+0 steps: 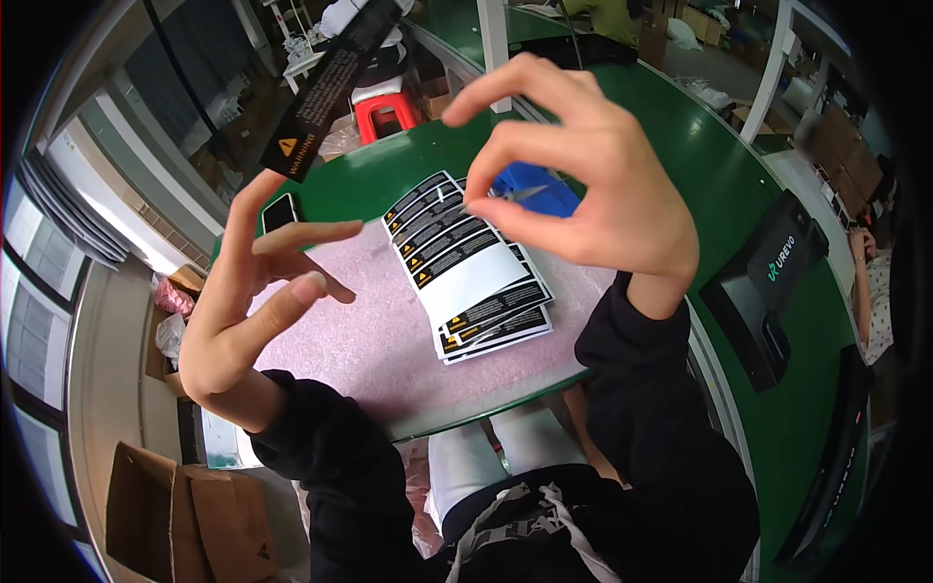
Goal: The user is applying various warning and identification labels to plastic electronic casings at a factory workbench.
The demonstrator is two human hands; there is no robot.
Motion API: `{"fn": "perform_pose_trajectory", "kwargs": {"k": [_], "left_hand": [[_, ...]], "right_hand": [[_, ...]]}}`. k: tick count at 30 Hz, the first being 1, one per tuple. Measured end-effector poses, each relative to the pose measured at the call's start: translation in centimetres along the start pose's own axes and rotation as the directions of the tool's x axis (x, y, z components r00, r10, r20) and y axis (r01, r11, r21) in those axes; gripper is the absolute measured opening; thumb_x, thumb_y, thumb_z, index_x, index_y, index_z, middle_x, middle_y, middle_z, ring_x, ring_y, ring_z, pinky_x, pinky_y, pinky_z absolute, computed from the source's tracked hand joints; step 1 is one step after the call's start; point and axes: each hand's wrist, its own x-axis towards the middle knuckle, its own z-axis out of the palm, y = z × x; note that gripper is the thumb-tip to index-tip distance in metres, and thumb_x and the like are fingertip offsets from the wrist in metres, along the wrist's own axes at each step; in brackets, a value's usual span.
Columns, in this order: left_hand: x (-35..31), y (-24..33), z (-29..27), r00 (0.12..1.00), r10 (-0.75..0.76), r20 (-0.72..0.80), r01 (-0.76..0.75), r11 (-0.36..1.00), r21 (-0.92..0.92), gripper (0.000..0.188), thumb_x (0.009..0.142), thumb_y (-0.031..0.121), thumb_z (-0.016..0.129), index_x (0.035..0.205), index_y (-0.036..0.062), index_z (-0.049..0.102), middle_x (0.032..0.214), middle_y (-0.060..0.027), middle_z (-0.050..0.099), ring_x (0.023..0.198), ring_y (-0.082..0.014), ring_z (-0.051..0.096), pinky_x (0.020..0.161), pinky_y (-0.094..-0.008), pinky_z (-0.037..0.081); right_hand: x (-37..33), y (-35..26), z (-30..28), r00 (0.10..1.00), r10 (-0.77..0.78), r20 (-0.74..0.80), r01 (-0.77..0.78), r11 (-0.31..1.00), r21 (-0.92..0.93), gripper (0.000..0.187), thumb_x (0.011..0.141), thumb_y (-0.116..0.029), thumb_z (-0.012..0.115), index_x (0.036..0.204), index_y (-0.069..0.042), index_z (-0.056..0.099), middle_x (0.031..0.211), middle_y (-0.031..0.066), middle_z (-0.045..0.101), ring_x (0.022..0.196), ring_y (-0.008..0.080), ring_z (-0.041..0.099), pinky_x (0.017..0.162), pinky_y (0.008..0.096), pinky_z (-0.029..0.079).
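Observation:
A black label with an orange triangle rises from the index fingertip of my left hand. It seems to cling to that one fingertip, since the thumb and other fingers are spread away from it. Over the table, my right hand has its middle finger and thumb pinched together and its index finger raised. Whatever lies in that pinch, if anything, is too small to make out. Between and below the hands is a stack of label sheets, the top one with a bare white patch. Blue-handled scissors lie partly hidden behind my right hand.
Pink foam sheeting covers part of the green table. A phone lies at its left. Black panel-like units stand on the right, near another person's arm. Beyond is a red stool; cardboard boxes sit lower left.

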Motion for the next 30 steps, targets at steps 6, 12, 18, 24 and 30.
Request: {"fn": "perform_pose_trajectory", "kwargs": {"k": [6, 12, 18, 24, 30], "left_hand": [[2.3, -2.9, -0.2, 0.976, -0.17, -0.137, 0.19, 0.971, 0.145, 0.053, 0.091, 0.021, 0.058, 0.135, 0.0014, 0.036, 0.102, -0.0173, 0.064, 0.082, -0.0219, 0.065, 0.077, -0.0317, 0.049], [2.4, -1.3, 0.9, 0.91, -0.392, -0.132, 0.413, 0.836, 0.362, 0.048, 0.088, 0.024, 0.06, 0.127, 0.0015, 0.044, 0.098, -0.0176, 0.064, 0.08, -0.0226, 0.064, 0.073, -0.0318, 0.049], [2.1, -2.4, 3.3, 0.997, -0.063, -0.037, 0.073, 0.841, 0.536, 0.034, 0.084, 0.014, 0.061, 0.115, 0.0018, 0.053, 0.094, -0.0176, 0.064, 0.08, -0.0273, 0.064, 0.071, -0.0328, 0.049], [-1.1, -8.0, 6.8, 0.94, 0.231, -0.251, -0.027, 0.783, 0.621, 0.079, 0.07, 0.0, 0.069, 0.138, 0.0059, 0.028, 0.097, -0.0116, 0.064, 0.09, -0.0208, 0.063, 0.076, -0.0305, 0.05], [-1.2, -9.2, 7.9, 0.863, 0.323, -0.388, 0.026, 0.739, 0.673, 0.113, 0.061, -0.006, 0.072, 0.143, 0.0046, -0.004, 0.084, -0.0078, 0.061, 0.078, -0.0171, 0.061, 0.068, -0.0299, 0.051]], "right_hand": [[1.4, 5.4, 1.2, 0.77, -0.336, -0.542, 0.39, 0.921, -0.017, 0.065, 0.08, -0.02, 0.069, 0.137, -0.012, 0.038, 0.104, 0.0152, 0.06, 0.116, 0.0308, 0.047, 0.098, 0.0408, 0.035], [2.3, 0.6, 3.0, 0.975, -0.162, -0.151, -0.022, 0.609, -0.793, 0.073, 0.083, -0.02, 0.065, 0.144, -0.014, 0.025, 0.107, 0.0217, 0.058, 0.115, 0.0294, 0.048, 0.098, 0.0409, 0.037], [1.6, -2.0, 10.7, 0.978, -0.209, -0.002, 0.207, 0.967, -0.147, 0.093, 0.058, -0.035, 0.081, 0.134, -0.053, 0.03, 0.14, 0.0126, 0.03, 0.13, 0.0331, 0.027, 0.097, 0.0482, 0.026], [-0.2, -0.9, 14.5, 0.962, -0.263, 0.071, 0.216, 0.895, 0.389, 0.088, 0.063, -0.007, 0.069, 0.137, -0.042, 0.036, 0.116, 0.0106, 0.057, 0.104, 0.0249, 0.056, 0.088, 0.04, 0.041], [-0.3, -0.8, 15.0, 0.957, -0.29, 0.005, 0.268, 0.891, 0.367, 0.085, 0.061, -0.005, 0.067, 0.135, -0.035, 0.037, 0.089, 0.005, 0.056, 0.085, 0.0221, 0.058, 0.08, 0.0357, 0.042]]}}
